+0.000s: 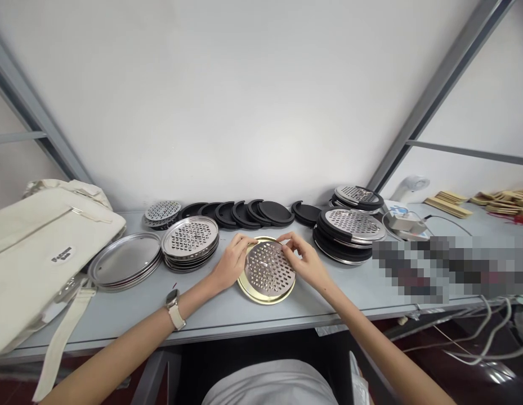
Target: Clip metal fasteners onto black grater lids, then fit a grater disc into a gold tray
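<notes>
A grey table [227, 312] runs across the view against a white wall [244, 101]. At its left end lies a cream bag [37, 247], its strap hanging over the front edge. Right of the bag sits a stack of plain trays [125, 268], and just beside that a stack of perforated discs [190, 241], with a smaller perforated stack [162, 212] behind. A row of black rings [244, 214] overlaps along the wall. Further right stand two piles of rings topped with perforated discs, the near pile [349, 233] and the far pile [357, 198].

At the middle of the table, close to the front edge, lies a gold tray [266, 292], flat on the surface. A perforated disc [269, 269] rests in it, tipped a little, its far edge raised and its near edge down in the tray. Both pieces are round, so neither has a long axis; the disc faces up and slightly toward the person.

The left hand [231, 263], a watch [175, 306] on its wrist, pinches the disc's far-left rim with curled fingers. The right hand [305, 259] pinches the far-right rim in the same narrow grip, thumb and fingertips closed on the edge.
</notes>
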Tool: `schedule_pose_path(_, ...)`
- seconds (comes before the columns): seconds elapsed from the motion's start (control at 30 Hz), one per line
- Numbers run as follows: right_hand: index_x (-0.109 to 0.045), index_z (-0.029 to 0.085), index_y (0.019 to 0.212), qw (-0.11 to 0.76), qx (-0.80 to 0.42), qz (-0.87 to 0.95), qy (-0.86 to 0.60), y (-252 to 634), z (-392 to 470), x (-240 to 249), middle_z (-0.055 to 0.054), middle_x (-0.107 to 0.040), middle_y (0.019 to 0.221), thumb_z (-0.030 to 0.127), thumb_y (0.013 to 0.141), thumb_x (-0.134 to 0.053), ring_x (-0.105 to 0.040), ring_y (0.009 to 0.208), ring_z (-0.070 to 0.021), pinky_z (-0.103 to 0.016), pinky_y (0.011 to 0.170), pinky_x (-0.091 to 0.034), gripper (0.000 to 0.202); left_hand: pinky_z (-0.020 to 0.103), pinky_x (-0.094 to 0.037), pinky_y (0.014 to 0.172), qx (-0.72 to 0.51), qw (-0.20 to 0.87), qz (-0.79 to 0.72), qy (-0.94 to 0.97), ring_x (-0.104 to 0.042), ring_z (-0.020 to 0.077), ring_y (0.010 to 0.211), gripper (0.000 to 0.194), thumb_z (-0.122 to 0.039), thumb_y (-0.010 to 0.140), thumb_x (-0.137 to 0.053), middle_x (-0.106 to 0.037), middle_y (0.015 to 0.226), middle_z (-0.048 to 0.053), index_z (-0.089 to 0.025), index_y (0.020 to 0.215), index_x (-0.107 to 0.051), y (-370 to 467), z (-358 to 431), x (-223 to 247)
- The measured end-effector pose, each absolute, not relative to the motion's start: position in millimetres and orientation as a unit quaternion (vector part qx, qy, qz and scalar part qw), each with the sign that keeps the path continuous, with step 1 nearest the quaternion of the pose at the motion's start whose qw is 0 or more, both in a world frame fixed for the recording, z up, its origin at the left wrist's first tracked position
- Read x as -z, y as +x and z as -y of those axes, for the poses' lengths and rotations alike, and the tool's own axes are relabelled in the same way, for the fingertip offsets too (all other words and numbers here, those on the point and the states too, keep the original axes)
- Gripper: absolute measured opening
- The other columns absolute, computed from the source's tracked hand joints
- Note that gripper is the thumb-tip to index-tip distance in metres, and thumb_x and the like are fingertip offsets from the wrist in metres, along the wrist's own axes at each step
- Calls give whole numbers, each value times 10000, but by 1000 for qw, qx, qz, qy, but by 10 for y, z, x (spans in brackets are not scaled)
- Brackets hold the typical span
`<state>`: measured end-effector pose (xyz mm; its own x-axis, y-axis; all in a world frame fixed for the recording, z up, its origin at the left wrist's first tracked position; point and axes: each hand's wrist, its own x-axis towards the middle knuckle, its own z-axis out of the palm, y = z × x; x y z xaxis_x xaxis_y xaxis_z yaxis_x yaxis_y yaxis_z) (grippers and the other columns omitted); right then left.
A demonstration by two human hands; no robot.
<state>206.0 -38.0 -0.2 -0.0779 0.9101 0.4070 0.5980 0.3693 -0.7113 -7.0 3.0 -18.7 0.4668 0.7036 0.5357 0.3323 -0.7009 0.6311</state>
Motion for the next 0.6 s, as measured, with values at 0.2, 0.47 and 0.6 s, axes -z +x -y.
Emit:
schedule_pose_path(0.2,-583,203,856,397,-82,751,-522,1931,448,-70,-30,-600,764,248,914,-426,-533,774,-197,-327,750,-386,173,316,-427,935,-411,228,-302,830,-528,160,1017,319,-86,940,-309,-517,1043,55,-201,1103,-557,-68,-22,205)
schedule_pose_path(0.47,-521,196,761,420,-179,712,-533,1872,335,-39,12,-521,663,329,904,-448,-481,614,-144,-258,586,-369,209,334,-443,918,-417,229,-313,822,-532,172,1013,331,-101,949,-299,-528,1045,63,-197,1118,-566,-74,-12,172)
schedule_pose_path(0.6,-480,196,680,440,-245,680,-532,1951,240,-69,34,-438,600,331,863,-472,-438,584,-128,-242,560,-344,227,348,-434,936,-424,239,-309,817,-525,178,1031,339,-118,958,-294,-526,1056,71,-198,1141,-568,-78,-20,168)
